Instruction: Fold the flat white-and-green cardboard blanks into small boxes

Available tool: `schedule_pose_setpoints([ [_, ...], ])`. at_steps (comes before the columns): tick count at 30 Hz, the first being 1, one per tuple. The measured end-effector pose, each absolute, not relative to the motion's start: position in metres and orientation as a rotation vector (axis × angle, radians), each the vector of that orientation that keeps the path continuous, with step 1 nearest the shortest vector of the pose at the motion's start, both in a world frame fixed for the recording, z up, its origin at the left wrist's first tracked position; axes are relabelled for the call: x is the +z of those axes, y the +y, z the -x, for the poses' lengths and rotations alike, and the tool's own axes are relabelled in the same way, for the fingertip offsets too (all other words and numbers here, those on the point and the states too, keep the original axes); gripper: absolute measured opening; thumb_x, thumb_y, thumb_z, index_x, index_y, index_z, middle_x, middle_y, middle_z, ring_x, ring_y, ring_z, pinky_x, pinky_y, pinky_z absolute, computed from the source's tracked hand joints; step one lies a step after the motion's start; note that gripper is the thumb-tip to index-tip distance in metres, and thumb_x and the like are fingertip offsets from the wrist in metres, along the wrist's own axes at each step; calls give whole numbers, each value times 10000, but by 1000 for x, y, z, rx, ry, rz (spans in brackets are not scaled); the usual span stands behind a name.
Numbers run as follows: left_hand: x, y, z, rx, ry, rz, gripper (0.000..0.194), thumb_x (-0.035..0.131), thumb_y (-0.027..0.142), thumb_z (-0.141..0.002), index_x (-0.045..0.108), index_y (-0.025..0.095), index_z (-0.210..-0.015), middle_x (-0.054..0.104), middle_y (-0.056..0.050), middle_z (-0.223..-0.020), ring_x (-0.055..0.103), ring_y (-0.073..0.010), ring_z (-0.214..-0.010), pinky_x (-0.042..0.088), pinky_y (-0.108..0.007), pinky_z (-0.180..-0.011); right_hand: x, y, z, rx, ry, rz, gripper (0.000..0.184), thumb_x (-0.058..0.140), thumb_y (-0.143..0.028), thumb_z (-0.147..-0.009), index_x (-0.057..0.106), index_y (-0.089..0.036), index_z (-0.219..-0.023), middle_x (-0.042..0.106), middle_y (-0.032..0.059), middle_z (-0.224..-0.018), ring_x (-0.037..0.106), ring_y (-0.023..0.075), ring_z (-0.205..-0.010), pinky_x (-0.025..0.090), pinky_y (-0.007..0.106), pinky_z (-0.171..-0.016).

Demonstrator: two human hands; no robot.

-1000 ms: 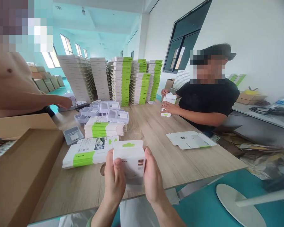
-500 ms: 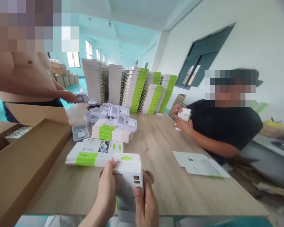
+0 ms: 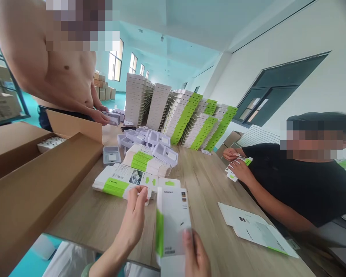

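Observation:
In my right hand (image 3: 197,252) is a white and green folding carton (image 3: 174,225), gripped by its lower right side; it stands tilted upright with a hang-hole flap at the top. My left hand (image 3: 136,209) is off the carton, just to its left, fingers stretched forward and slightly bent. Its fingertips overlap the near right end of a stack of flat cartons (image 3: 112,186); whether they touch it I cannot tell. Behind lies a second flat-carton stack (image 3: 141,159) with pale plastic trays (image 3: 158,140) on it. One grey tray (image 3: 112,155) sits beside it.
Tall stacks of white-green boxes (image 3: 187,115) rise at the table's far end. An open cardboard carton (image 3: 54,184) fills the left side. One unfolded carton (image 3: 256,227) lies at right. A co-worker at right (image 3: 300,181) handles a carton; another stands at left (image 3: 66,77), holding trays.
My left hand has let go of the carton and moved left toward the flat stack. The carton stays in my right hand. The view has shifted and tilted; the right co-worker's carton is turned lower.

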State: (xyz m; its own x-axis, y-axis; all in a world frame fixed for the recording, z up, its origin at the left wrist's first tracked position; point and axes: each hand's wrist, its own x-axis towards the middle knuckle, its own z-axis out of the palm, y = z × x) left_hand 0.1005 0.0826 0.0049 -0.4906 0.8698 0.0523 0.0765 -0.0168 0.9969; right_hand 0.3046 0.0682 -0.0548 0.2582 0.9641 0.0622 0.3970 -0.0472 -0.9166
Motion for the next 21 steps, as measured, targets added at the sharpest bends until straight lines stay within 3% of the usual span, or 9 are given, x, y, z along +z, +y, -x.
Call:
schedule_pose_setpoints([
  [3, -7, 95, -67, 1478, 1796, -1417, 416, 627, 483, -885, 692, 202, -1186, 644, -192, -1416, 573, -409, -1361, 416, -628, -1162, -24, 112, -344, 794, -1397, 1700, 829, 389, -882, -888, 767, -183, -1121, 828, 186, -1140, 787, 395, -1042, 655, 417, -771],
  [5, -17, 104, -44, 1385, 1872, -1653, 444, 635, 343, -837, 713, 193, -1248, 596, -196, -1544, 393, -439, -1539, 262, -678, -1245, -12, 133, -365, 645, -1476, 1797, 964, 331, -932, -825, 784, -145, -1147, 786, 234, -1242, 728, 445, -1184, 613, 523, -954],
  [8, -35, 113, -16, 1216, 1952, -1894, 453, 587, 271, -839, 750, 176, -1251, 668, -222, -1480, 524, -462, -1460, 318, -735, -1196, -14, 135, -371, 430, -1471, 1850, 1072, 333, -948, -777, 740, -119, -1320, 656, 254, -1463, 493, 510, -1453, 325, 679, -1220],
  [10, -44, 111, -3, 1127, 1977, -2017, 432, 535, 258, -883, 774, 185, -1235, 711, -208, -1426, 606, -445, -1394, 392, -722, -1158, -29, 120, -359, 261, -1656, 1813, 900, 341, -854, -882, 701, -228, -1419, 598, 151, -1561, 414, 464, -1524, 242, 690, -1250],
  [13, -43, 99, 5, 1055, 1987, -2147, 433, 461, 285, -973, 778, 220, -1260, 732, -159, -1405, 639, -413, -1370, 434, -694, -1142, -58, 98, -337, 68, -2072, 1740, 573, 353, -643, -1032, 627, -420, -1483, 537, 7, -1621, 418, 405, -1539, 253, 742, -1211],
  [15, -30, 84, 3, 1107, 1968, -2246, 419, 442, 315, -1028, 760, 252, -1293, 752, -124, -1387, 677, -379, -1327, 470, -638, -1125, -70, 99, -332, -20, -2124, 1801, 533, 345, -556, -1056, 649, -401, -1465, 539, 12, -1618, 447, 396, -1521, 239, 755, -1208],
  [17, -9, 67, -6, 1322, 1893, -2368, 366, 458, 306, -1063, 753, 272, -1277, 806, -91, -1288, 753, -305, -1175, 557, -473, -1021, -70, 112, -335, -7, -2117, 1879, 531, 352, -493, -1053, 692, -332, -1428, 546, 44, -1614, 453, 399, -1517, 239, 752, -1209],
  [19, 13, 50, -22, 1589, 1788, -2301, 280, 531, 295, -1046, 774, 254, -1179, 844, -60, -1083, 780, -239, -952, 580, -321, -855, -57, 127, -340, 32, -2061, 1887, 535, 380, -498, -1040, 743, -270, -1359, 578, 94, -1586, 457, 431, -1503, 251, 768, -1191],
  [21, 32, 35, -42, 1655, 1789, -1941, 239, 570, 326, -1032, 773, 242, -938, 787, -8, -797, 704, -172, -674, 525, -225, -628, -34, 130, -340, 15, -1953, 1723, 530, 421, -546, -1031, 764, -248, -1304, 633, 143, -1527, 511, 453, -1446, 294, 768, -1164],
])
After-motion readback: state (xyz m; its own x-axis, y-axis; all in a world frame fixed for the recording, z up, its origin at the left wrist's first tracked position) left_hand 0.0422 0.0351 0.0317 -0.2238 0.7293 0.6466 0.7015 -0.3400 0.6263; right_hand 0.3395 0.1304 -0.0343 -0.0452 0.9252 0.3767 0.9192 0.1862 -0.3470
